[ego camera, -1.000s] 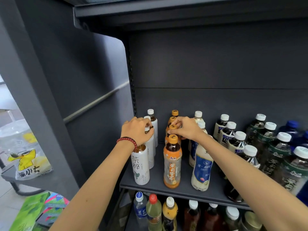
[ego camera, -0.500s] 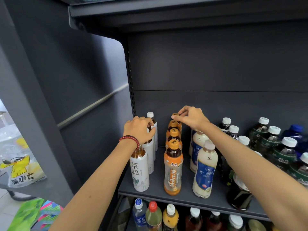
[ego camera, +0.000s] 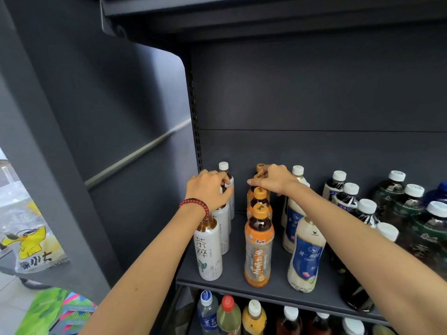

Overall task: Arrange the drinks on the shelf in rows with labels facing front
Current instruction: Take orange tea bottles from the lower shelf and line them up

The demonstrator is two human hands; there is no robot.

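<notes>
Grey metal shelf (ego camera: pixel 232 264) and back panel (ego camera: pixel 314 93), white bottles (ego camera: pixel 209 255), orange bottles (ego camera: pixel 258 250)

Dark grey back panel (ego camera: pixel 314 93) and side panel (ego camera: pixel 96 93) under upper shelf (ego camera: pixel 242 10), pale floor (ego camera: pixel 9 298) lower left.

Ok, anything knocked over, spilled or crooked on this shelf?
Nothing stands out. The white-label bottles, orange-capped bottles and blue-label bottles stand upright in rows, front labels forward. The left hand grips a white-label neck, the right hand an orange cap. A dark bottle is mostly hidden behind the right forearm.
</notes>
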